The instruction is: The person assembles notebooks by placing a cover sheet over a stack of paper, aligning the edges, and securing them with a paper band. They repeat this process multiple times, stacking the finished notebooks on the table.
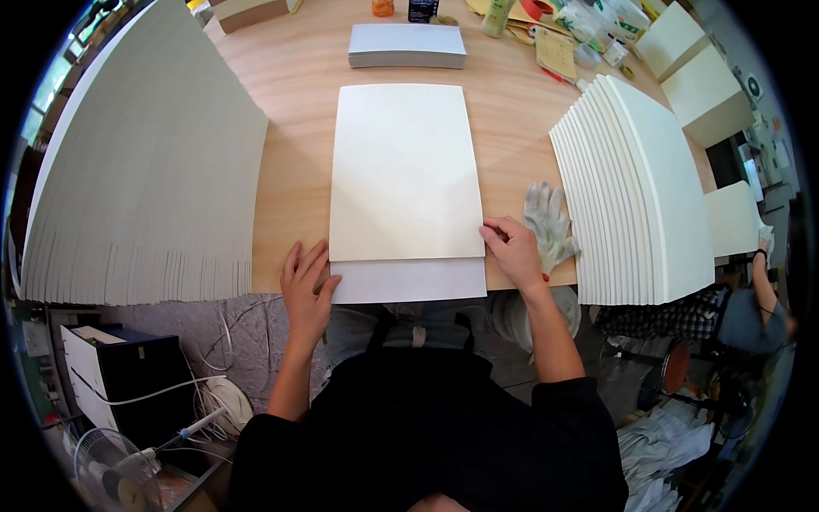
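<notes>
A cream board (405, 171) lies flat in front of me on a white sheet (409, 280), which shows as a strip along the near table edge. Beside the board's lower left corner, my left hand (307, 290) rests with its fingers spread; its thumb touches the sheet's left edge. At the board's lower right side, my right hand (514, 250) has curled fingers, with thumb and forefinger pinching the edge. Just right of that hand lies a greyish work glove (548, 224).
A tall stack of pale sheets (153, 154) stands left; layered cream boards (636, 188) stand right. A low white stack (407, 44) sits behind the board. Tape, bottles and a yellow pad (555, 53) crowd the far right. Another person's arm (762, 277) shows at right.
</notes>
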`<state>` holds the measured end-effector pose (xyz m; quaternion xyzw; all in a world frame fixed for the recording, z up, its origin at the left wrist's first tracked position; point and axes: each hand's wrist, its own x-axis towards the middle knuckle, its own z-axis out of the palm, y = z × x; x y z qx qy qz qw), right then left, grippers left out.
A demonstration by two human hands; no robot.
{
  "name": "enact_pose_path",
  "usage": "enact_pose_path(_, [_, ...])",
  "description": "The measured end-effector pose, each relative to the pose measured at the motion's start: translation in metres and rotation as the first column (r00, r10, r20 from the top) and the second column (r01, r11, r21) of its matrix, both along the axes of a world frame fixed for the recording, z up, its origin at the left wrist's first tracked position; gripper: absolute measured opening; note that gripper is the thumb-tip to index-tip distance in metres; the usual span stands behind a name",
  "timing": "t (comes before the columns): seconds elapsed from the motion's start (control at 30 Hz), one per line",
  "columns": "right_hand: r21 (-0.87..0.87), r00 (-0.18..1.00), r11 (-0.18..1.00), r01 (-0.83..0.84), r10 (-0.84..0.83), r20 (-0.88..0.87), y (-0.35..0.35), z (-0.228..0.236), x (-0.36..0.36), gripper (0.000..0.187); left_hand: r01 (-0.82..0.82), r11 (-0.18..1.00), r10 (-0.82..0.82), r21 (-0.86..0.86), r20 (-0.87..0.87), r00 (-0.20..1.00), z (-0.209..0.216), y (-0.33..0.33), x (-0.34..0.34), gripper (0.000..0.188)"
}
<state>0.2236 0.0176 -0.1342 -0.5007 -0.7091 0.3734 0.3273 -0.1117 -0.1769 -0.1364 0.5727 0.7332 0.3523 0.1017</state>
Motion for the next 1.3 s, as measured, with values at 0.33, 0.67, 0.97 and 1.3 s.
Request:
enact_pose_path(0.33, [0.05, 0.999, 0.999, -0.017, 0.015, 0.037, -0.004, 0.006, -0.001, 0.021, 0.006, 1.0, -0.006, -0.002, -0.013, 1.0, 0.0, -0.002, 0.001, 0.042])
enact_pose_path(0.67, [0.108, 0.996, 0.994, -0.018, 0.009, 0.089, -0.008, 0.009, -0.003, 0.021, 0.0, 0.999, 0.001, 0.033, -0.027, 1.0, -0.002, -0.002, 0.001, 0.043])
enact_pose_path(0.97, [0.132, 0.997, 0.991, -0.023, 0.013, 0.076, -0.01, 0.011, -0.004, 0.021, 0.01, 0.999, -0.008, 0.032, -0.06, 0.998, 0.001, -0.004, 0.001, 0.045])
enact_pose_path(1.3, [0.416, 0.9, 0.892, 0.176, -0.317, 0.299, 0.0, 0.031, 0.042, 0.024, 0.282, 0.959, -0.276, 0.008, -0.18, 0.944, 0.054, 0.032, 0.028, 0.077])
